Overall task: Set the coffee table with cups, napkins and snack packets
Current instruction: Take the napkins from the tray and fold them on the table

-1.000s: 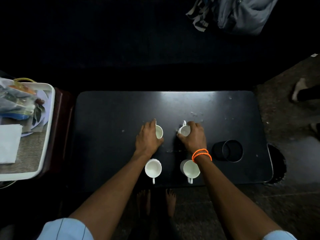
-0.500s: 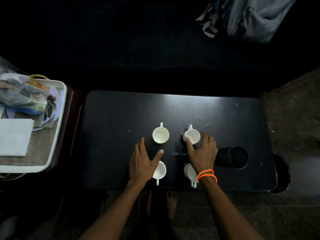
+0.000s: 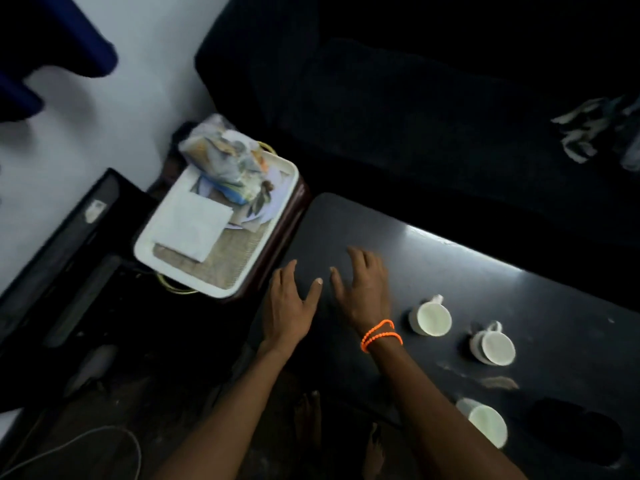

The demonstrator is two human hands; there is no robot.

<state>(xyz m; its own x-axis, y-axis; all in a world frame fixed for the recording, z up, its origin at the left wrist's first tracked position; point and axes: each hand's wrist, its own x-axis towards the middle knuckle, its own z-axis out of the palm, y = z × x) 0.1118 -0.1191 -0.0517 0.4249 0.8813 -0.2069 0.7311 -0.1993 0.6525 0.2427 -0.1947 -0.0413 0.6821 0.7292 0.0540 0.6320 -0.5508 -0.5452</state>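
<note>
Three white cups show on the black coffee table (image 3: 450,265): one (image 3: 431,318) near the middle, one (image 3: 493,346) to its right, one (image 3: 485,424) at the near edge, partly behind my right forearm. My left hand (image 3: 289,306) and my right hand (image 3: 363,289), with orange bead bracelets at the wrist, hover over the table's left end, fingers spread, holding nothing. Left of the table a white tray (image 3: 180,277) carries a folded white napkin (image 3: 194,228) and crinkled snack packets (image 3: 225,157).
The tray rests on a dark reddish stand (image 3: 284,230) that touches the table's left end. A black round holder (image 3: 575,431) lies at the table's near right. A dark sofa (image 3: 415,98) runs behind the table. A black unit (image 3: 62,251) stands at the left by the wall.
Both hands have let go of the cups and moved left across the table toward the tray. The view has swung left, bringing the tray, wall and black unit into view.
</note>
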